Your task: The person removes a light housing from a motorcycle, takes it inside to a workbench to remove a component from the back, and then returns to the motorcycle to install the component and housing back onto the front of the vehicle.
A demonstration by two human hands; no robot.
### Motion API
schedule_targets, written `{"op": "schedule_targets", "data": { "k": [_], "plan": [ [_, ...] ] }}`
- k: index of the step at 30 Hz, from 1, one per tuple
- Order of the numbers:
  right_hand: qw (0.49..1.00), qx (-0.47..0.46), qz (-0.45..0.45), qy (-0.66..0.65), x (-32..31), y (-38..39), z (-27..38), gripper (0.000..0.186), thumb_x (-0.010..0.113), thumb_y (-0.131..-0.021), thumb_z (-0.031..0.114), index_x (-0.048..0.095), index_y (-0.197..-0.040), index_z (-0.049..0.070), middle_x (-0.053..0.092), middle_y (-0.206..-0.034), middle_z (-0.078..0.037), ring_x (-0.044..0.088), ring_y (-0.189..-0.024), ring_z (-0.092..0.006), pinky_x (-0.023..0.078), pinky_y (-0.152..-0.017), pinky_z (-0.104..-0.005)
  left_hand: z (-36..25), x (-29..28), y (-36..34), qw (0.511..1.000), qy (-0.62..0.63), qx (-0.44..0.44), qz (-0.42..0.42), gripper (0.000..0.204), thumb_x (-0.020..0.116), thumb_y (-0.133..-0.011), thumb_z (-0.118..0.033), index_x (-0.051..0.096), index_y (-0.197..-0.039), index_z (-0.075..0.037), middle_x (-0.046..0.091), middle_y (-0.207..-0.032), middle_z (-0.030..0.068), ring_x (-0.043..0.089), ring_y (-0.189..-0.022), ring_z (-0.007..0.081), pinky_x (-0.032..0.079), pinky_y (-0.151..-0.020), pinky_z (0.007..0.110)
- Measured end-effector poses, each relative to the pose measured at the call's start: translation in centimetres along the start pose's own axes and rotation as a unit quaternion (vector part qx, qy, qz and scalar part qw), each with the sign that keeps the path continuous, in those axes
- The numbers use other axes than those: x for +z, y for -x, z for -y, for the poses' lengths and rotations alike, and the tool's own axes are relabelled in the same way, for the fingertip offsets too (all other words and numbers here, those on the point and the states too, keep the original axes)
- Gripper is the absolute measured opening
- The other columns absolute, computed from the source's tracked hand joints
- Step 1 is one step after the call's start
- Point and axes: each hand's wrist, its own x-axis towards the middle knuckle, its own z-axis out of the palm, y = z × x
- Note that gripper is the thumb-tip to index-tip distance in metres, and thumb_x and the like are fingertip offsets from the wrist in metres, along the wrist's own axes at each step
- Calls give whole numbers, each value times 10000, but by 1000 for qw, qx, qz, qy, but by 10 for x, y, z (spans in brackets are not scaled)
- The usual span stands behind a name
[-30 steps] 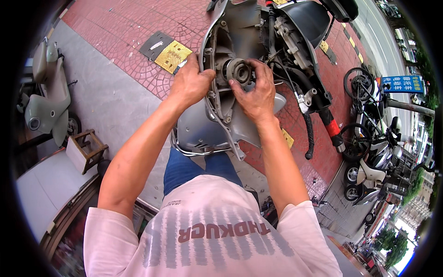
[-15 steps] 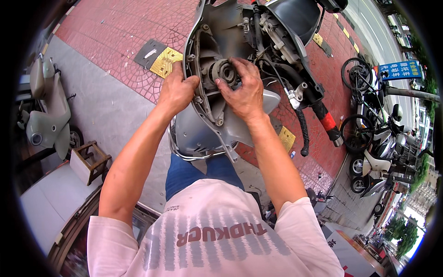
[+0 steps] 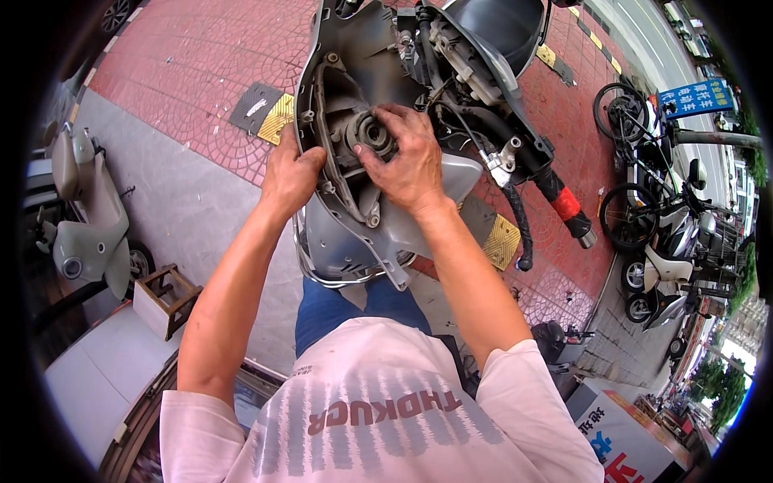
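Note:
A partly stripped scooter front (image 3: pixel 346 241) with a grey body panel is in front of me. My left hand (image 3: pixel 291 173) grips the left edge of the dark inner housing (image 3: pixel 330 97), fingers wrapped over its rim and thumb bent inward. My right hand (image 3: pixel 407 165) has its thumb and fingers around a dusty, ringed round part (image 3: pixel 366 135) set in the housing. To the right of that hand are cables, a brake lever fitting (image 3: pixel 506 161) and a black handlebar (image 3: pixel 568 201) with red tape.
A grey scooter (image 3: pixel 88 217) and a wooden stool (image 3: pixel 165 302) stand at the left. Bicycles (image 3: pixel 632 217) and scooters line the right, near a blue sign (image 3: pixel 692 101). Yellow ramp pieces (image 3: pixel 501 241) lie on the red paving (image 3: pixel 185 48). A white signboard (image 3: pixel 620 427) is at lower right.
The scooter front and both my hands appear further left in the picture, and the surroundings have shifted slightly with the camera. Both hands keep their holds.

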Motion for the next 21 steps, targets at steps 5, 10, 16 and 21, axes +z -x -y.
{"op": "schedule_targets", "data": {
  "k": [5, 10, 16, 21],
  "plan": [
    [1000, 10, 14, -3, -3, 0, 2, 556, 876, -763, 224, 727, -1252, 5, 689, -1254, -168, 621, -1170, -359, 509, -1053, -428, -2, -2, 1, 1000, -8, 20, 1, 523, 620, -883, -195, 534, -1333, 57, 703, -1152, 339, 668, -1114, 497, 500, -990, 484],
    [999, 19, 41, -25, 0, 0, -5, 575, 872, -784, 228, 716, -1282, -13, 682, -1322, -177, 624, -1210, -373, 503, -1077, -431, -6, -3, 4, 1000, -9, 23, 6, 514, 617, -876, -166, 527, -1324, 69, 699, -1136, 345, 667, -1097, 502, 503, -972, 495],
    [996, 24, 69, -58, -4, 2, -14, 655, 888, -774, 225, 671, -1343, -15, 658, -1374, -181, 595, -1280, -380, 477, -1120, -436, -8, -3, 4, 999, 15, 34, 14, 536, 607, -870, -145, 526, -1360, 57, 706, -1152, 311, 668, -1103, 480, 504, -985, 477],
    [990, 43, 122, -59, -22, 7, -17, 804, 887, -765, 187, 554, -1471, -3, 607, -1443, -205, 553, -1357, -391, 442, -1164, -441, 4, -8, 1, 997, 58, 5, 44, 631, 581, -852, -93, 498, -1471, 2, 675, -1296, 202, 642, -1177, 295, 477, -1056, 371]
  ]
}}
